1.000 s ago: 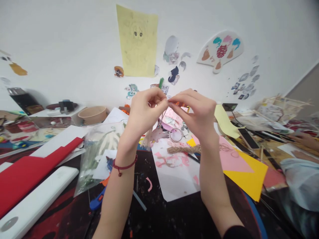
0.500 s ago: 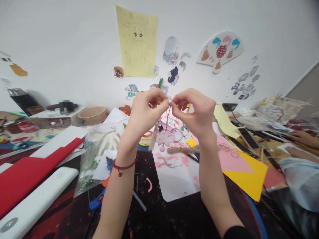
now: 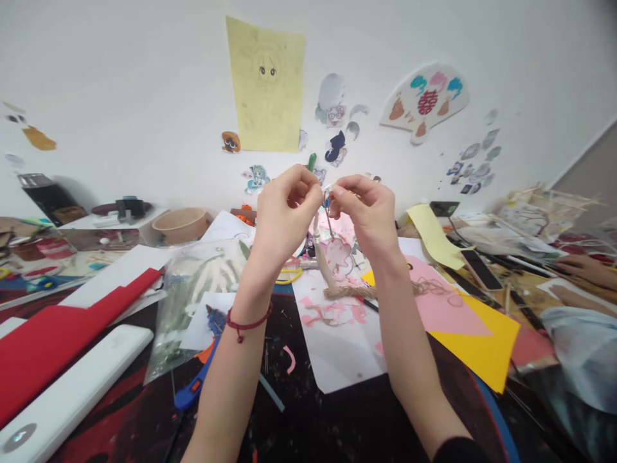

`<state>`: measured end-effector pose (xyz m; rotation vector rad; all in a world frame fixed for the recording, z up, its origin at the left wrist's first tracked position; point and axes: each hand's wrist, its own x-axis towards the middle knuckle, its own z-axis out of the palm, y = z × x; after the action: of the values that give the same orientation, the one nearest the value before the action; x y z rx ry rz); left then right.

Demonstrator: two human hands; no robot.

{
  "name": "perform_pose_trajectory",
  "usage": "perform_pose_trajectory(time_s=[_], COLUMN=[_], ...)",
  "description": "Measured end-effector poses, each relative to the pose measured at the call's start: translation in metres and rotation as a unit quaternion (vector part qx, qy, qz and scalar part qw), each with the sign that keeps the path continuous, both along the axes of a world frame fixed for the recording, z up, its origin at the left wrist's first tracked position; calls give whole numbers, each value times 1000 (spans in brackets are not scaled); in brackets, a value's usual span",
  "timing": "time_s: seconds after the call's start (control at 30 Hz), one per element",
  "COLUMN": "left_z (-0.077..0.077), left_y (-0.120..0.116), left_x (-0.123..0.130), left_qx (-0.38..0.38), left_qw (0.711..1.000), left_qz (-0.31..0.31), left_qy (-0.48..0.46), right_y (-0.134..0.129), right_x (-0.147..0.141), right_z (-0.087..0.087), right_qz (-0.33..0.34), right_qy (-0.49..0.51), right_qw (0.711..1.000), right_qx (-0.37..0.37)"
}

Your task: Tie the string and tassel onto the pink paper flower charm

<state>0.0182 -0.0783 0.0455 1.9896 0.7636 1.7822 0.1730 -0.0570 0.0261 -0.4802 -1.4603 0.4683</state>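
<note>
Pink pendant (image 3: 338,258) rightward, cord (image 3: 329,222) between both hands (image 3: 288,215) (image 3: 366,215)

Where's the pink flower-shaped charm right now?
In the head view, the pink charm hangs near the middle, below the left hand and right hand, just above the twine bundle.

Only legible sign: red double-happiness char. (囍) (image 3: 427,102), approx. mid of the white fan-shaped cutout (image 3: 410,96) on the wall (image 3: 144,83), upper rt. Round mark (image 3: 20,437) on near end of long white case (image 3: 81,386), lower L, too blurry to read; small wall stickers (image 3: 336,116), ditto, too tiny.
</note>
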Motion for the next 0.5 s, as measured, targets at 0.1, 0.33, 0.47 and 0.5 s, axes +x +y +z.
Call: perform_pose_trajectory(time_s=[0.1, 0.33, 0.47, 0.5], left_z=[-1, -2, -2, -2], left_y=[2, 4, 6, 6], left_x=[-1, 0, -2, -2], left_qx=[-3, 3, 0, -4], left_qw=[1000, 998, 998, 998], left_qz=[-22, -43, -56, -62], left_qy=[11, 40, 32, 28], right_y=[-9, -22, -26, -26], right_x=[7, 12, 12, 12], right_z=[3, 4, 5, 6], right_qz=[-47, -161, -195, -197], right_qy=[-53, -148, -192, -196], right_qw=[997, 970, 954, 952], right_qx=[15, 102, 123, 126])
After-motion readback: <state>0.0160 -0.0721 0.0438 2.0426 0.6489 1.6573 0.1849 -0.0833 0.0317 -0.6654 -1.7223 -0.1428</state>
